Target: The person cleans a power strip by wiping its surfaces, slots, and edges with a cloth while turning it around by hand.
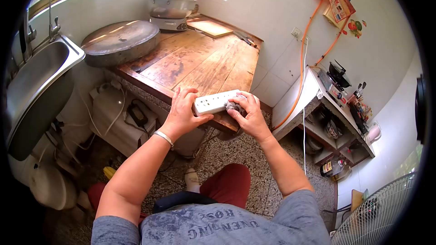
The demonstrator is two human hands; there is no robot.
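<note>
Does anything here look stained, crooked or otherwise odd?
Yes: beyond the long white power strip, dark blotches mark the brown wooden tabletop, uneven against its lighter wood. Two red printed paper sheets also hang tilted, not straight, on the white wall.

The white power strip (210, 103), a long narrow bar with dark socket holes along its face, was held slightly slanted at the near corner of the desk (204, 66). A crumpled grey cloth (232, 106) was bunched against its right end.
</note>
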